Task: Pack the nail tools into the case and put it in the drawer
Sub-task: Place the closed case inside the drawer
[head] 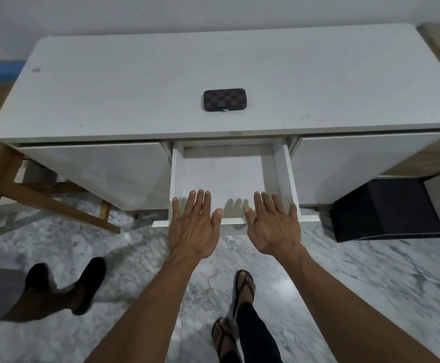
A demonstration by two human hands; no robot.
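Both your hands are out in front of you, palms down, fingers spread. Your left hand (194,226) has a wide grip with nothing in it, and your right hand (272,226) is just the same, wide and empty. The two hang side by side, a small gap between the thumbs, over the front edge of the drawer (177,174).

That drawer is pulled out toward you from the middle of the white desk, and your fingertips reach just past its front panel, over its bare white floor. Shadows of your fingers fall on that floor between your hands.

The case (224,99) is well beyond your grip, straight ahead and above the drawer, lying flat on the tabletop (108,95). It is shut, dark with a brown checker pattern, its long side facing you, and neither hand touches it. No loose nail tools are visible around it.

Left of your left hand, a wooden chair (43,200) leans in by the desk. Right of your right hand, a black box (386,208) sits on the marble floor (370,284) under the desk's end. Below your arms you can see your sandalled feet (242,292), and another person's dark shoes (87,284) off to the left.
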